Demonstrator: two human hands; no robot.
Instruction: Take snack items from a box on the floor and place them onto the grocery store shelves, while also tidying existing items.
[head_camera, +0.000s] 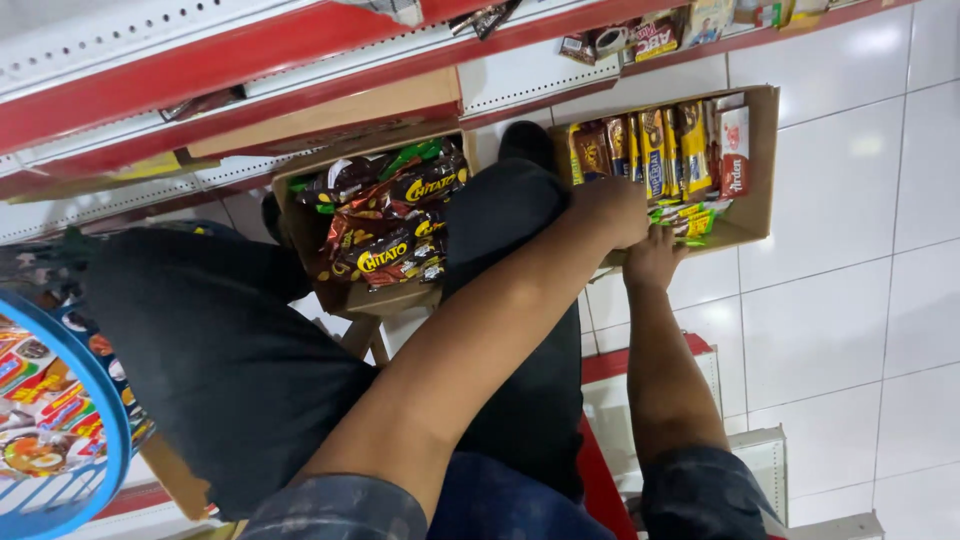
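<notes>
Both my hands are down at the far cardboard box (752, 205) on the white tiled floor (850, 300). My left hand (612, 208) rests curled over the box's near edge, beside the upright packets (655, 148); whether that grip has hold of a packet I cannot tell. My right hand (655, 255) sits just below it, fingers pushed in among the green and yellow sachets (690, 222) lying flat in the box; its grip is hidden too, so I cannot tell that one either.

My dark trouser knee (505, 215) rises between the 2 boxes and blocks part of the view. To its left, the second cardboard box (300, 235) is heaped with dark brown snack bags (390, 225) with yellow lettering and a touch of green.

In the far box the upright packets are tall and narrow, brown and gold, with 1 blue one and a red-and-white pack (735, 150) at the end. Above runs a red-edged shelf (250, 65) with a few small packets. At the left edge, a blue basket (105, 400) holds colourful wrappers.
</notes>
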